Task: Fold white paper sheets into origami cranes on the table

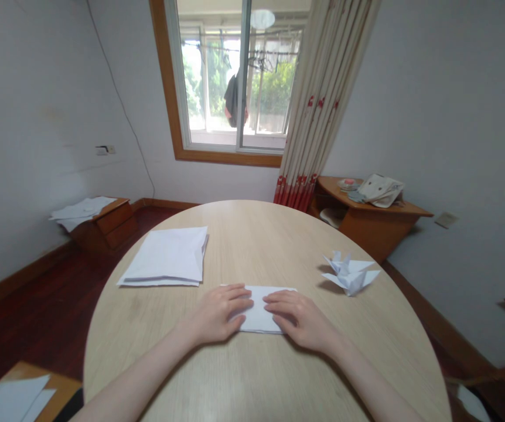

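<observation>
A folded sheet of white paper (259,310) lies flat on the round wooden table (252,240) in front of me. On its left part rests my left hand (224,312), open, with the fingers stretched over the paper. My right hand (300,319) lies on the right part of the sheet, also open, fingers pointing inward. A strip of bare paper shows between the two hands. Both palms cover the sheet's side edges.
At the table's left lies a stack of white paper (164,258). Folded paper cranes (351,275) stand at the right. Beyond are a small drawer cabinet (112,225), a corner desk (371,225) with a cloth bag (382,190), a curtain (318,111) and a window.
</observation>
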`<action>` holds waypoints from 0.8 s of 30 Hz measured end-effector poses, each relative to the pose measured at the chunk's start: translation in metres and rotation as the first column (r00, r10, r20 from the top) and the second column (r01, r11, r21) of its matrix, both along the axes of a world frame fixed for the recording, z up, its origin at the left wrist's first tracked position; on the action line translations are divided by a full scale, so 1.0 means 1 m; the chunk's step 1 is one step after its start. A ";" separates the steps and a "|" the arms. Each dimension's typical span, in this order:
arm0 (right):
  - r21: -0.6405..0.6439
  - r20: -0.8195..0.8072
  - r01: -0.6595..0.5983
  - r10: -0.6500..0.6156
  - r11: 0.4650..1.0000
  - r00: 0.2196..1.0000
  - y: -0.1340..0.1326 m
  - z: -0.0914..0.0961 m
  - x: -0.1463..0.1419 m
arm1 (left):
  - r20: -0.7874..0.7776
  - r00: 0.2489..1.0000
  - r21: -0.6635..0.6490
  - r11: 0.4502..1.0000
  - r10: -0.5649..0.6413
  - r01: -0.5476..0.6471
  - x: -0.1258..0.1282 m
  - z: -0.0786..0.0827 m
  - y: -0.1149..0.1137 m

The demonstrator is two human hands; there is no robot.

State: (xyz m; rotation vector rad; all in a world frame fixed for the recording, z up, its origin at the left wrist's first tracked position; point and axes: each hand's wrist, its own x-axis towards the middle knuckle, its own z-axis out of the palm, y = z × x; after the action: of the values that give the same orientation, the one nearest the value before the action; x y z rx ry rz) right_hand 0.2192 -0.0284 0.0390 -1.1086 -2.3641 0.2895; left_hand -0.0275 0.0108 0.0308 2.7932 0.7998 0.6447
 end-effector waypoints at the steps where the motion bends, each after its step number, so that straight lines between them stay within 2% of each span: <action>1: -0.018 0.027 0.009 -0.008 1.000 1.000 0.000 0.000 -0.001 | -0.024 1.000 -0.016 1.000 0.007 -0.008 0.000 -0.001 0.000; 8: -0.127 0.179 0.056 -0.032 0.990 0.983 0.001 -0.004 -0.005 | -0.078 0.997 -0.047 0.999 0.016 -0.019 0.002 -0.013 -0.001; 13: -0.148 0.204 0.053 -0.022 0.988 0.979 0.001 -0.012 -0.010 | -0.085 0.996 -0.009 0.999 0.042 -0.043 0.007 -0.022 -0.001; 18: -0.194 0.210 0.072 -0.031 0.978 0.977 0.004 -0.020 -0.013 | -0.117 0.988 0.000 0.995 0.103 -0.104 0.012 -0.022 -0.003; 24: -0.127 0.224 0.143 -0.112 0.982 0.968 0.008 -0.031 -0.019 | -0.107 0.979 0.072 0.983 0.175 -0.168 0.021 -0.023 -0.007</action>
State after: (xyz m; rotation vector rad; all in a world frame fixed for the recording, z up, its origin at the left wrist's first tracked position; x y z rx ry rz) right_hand 0.2002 -0.0201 0.0084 -1.4179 -2.4768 0.3098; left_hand -0.0066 0.0038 0.0076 2.8608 1.0699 0.5508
